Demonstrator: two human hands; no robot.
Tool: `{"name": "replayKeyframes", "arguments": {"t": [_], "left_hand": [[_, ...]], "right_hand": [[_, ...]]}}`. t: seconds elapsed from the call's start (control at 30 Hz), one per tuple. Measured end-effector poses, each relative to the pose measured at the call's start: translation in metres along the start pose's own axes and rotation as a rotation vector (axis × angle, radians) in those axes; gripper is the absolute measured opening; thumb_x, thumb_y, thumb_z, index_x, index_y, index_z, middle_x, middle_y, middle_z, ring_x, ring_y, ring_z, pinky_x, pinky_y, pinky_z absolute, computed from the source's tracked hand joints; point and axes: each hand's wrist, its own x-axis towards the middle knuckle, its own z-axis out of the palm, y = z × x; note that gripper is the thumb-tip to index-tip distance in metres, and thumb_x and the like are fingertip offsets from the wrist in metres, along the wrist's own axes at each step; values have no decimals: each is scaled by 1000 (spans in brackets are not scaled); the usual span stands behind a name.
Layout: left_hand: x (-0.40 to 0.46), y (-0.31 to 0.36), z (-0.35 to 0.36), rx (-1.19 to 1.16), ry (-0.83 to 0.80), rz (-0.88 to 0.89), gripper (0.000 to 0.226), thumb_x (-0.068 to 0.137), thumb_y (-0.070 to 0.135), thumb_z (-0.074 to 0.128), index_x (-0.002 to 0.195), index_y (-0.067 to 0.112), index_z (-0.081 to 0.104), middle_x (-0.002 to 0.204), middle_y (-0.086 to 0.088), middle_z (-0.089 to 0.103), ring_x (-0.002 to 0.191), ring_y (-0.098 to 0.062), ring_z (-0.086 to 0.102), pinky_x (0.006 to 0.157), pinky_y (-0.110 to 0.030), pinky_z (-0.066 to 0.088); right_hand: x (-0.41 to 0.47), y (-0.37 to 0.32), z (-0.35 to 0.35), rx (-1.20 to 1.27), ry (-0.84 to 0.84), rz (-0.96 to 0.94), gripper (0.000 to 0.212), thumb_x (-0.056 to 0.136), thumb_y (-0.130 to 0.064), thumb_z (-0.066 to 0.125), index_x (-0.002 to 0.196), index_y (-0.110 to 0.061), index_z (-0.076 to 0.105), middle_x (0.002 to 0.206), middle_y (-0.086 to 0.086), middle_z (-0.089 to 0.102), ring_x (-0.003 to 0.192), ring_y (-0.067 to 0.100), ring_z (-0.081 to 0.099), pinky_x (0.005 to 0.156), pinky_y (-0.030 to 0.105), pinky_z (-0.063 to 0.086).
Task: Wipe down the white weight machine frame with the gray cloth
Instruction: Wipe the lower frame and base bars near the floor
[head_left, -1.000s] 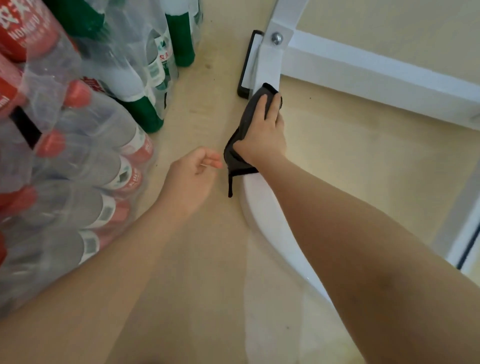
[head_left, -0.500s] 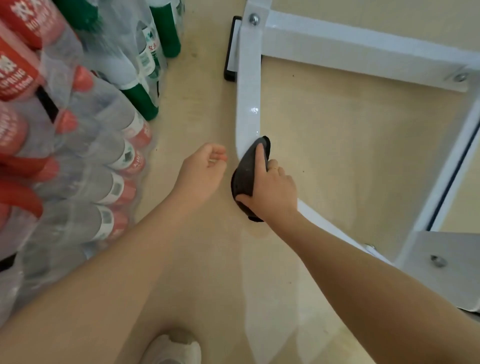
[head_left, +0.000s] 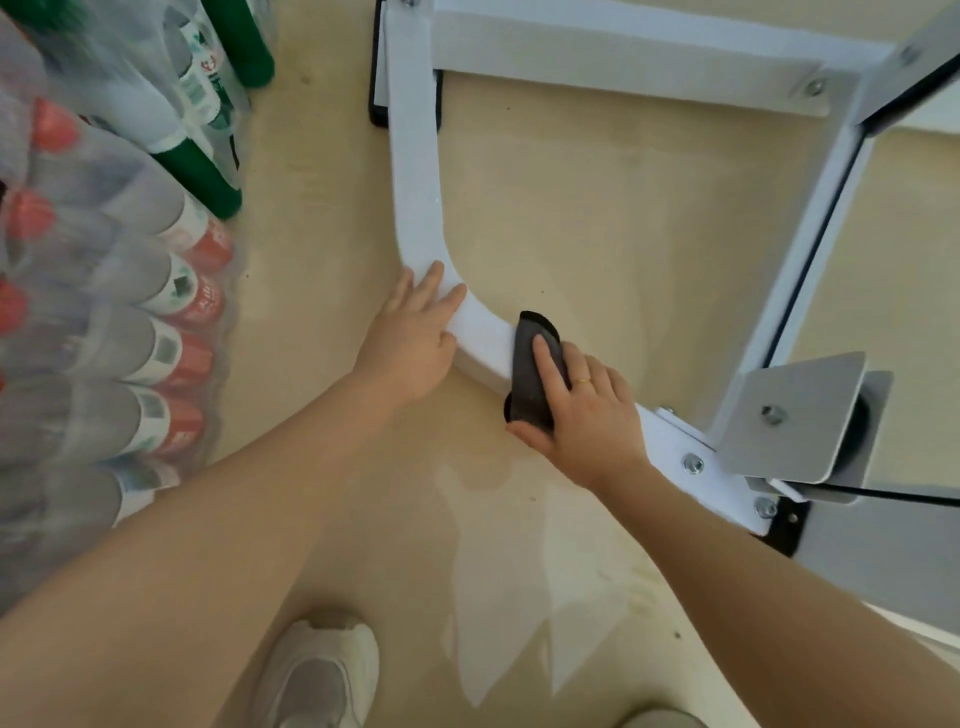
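Gray cloth (head_left: 535, 369) draped over curved white base bar of weight machine frame (head_left: 415, 171), just past the bend, on beige floor (head_left: 597, 218). Folded; dark, almost black in this light; far end reaching over top of bar, near end hanging off bar's near edge. Right hand (head_left: 587, 415) pressing cloth flat onto bar: index finger (head_left: 548, 364) laid straight along cloth, thumb tucked round near edge at bottom, so a loose clamp on cloth against metal. Gold ring (head_left: 583, 381) on one finger. Left hand (head_left: 415, 332) flat on same bar right at the bend, fingers straight and spread, gripping nothing; just beside cloth, not touching it.

Frame layout: bar running from black foot pad (head_left: 378, 98) at top, curving toward lower right, bolted to gray bracket plate (head_left: 795, 415) with visible bolts (head_left: 693, 464). White crossbar (head_left: 623, 57) across top, joining white upright (head_left: 795, 249) at right.

Left side: shrink-wrapped packs of water bottles (head_left: 119, 291), red labels and caps below, green ones (head_left: 208, 171) above; blurred. Well apart from both hands.

Bottom centre: white sneaker (head_left: 322, 675) on floor between the two forearms. Pale reflected light patches on floor (head_left: 519, 582) below right wrist.
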Motion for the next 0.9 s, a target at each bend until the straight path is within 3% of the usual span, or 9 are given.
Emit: {"name": "replayKeyframes", "arguments": {"t": [0.1, 0.23, 0.4, 0.53, 0.67, 0.77, 0.9], "left_hand": [[1, -4, -2, 156, -48, 22, 57, 95, 20, 35, 147, 24, 11, 156, -2, -5, 143, -28, -5, 114, -33, 5], [5, -4, -6, 193, -102, 2, 57, 96, 24, 31, 147, 29, 8, 156, 4, -8, 143, -23, -7, 114, -34, 6], [5, -4, -6, 101, -100, -28, 57, 95, 22, 30, 147, 33, 10, 156, 9, -8, 142, -18, -9, 113, -31, 6], [4, -5, -6, 113, -107, -10, 57, 95, 21, 32, 147, 31, 11, 156, 8, -8, 142, -19, -9, 114, -33, 8], [4, -2, -5, 142, -113, -16, 60, 94, 23, 35, 147, 30, 10, 156, 6, -10, 142, -22, -9, 114, -33, 8], [5, 0, -6, 170, -143, -40, 63, 93, 25, 37, 147, 30, 6, 155, 7, -13, 142, -23, -12, 114, -34, 8], [7, 2, -10, 183, -178, -47, 60, 94, 24, 33, 147, 30, 5, 155, 6, -13, 142, -23, -12, 114, -36, 8]], "right_hand": [[-4, -3, 1, 4, -53, 92, 83, 84, -65, 31, 147, -12, 20, 137, 19, 42, 120, 34, 41, 103, 44, 27], [28, -39, 1, 81, -1, 155, 71, 95, -55, 21, 148, -9, 11, 147, 15, 29, 134, 30, 24, 111, 40, 12], [63, -61, 0, 214, 16, 150, 55, 99, -44, 22, 149, -21, 14, 145, 5, 35, 125, 28, 36, 101, 36, 22], [33, -15, 2, 177, -32, 186, 48, 99, -41, 27, 141, -19, 32, 123, 7, 53, 106, 30, 48, 84, 36, 32], [-5, 23, 2, 34, -136, 290, 44, 98, -40, 27, 130, -13, 40, 116, 9, 56, 102, 31, 50, 82, 37, 33], [0, 11, -1, 6, -122, 311, 48, 98, -42, 25, 131, -10, 37, 118, 11, 54, 104, 32, 49, 84, 37, 33], [40, -39, -1, 102, -53, 113, 67, 96, -50, 30, 148, -12, 13, 142, 14, 35, 121, 32, 39, 99, 39, 26]]}}
